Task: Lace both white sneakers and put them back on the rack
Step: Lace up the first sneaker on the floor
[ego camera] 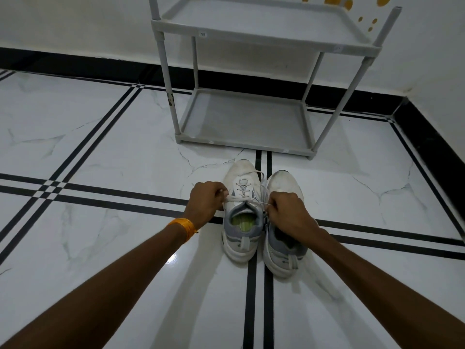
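Centre frame, both arms reach forward; left hand (205,197) and right hand (286,210) each pinch lace ends (261,203) of the left sneaker (241,222).

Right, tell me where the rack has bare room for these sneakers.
Both grey shelves of the rack show bare: the lower shelf between its four posts, and the one above. It is crowded only at the sneakers, where the left hand and right hand pull laces.

Home: tiled floor (105,152), shoe rack (251,41)
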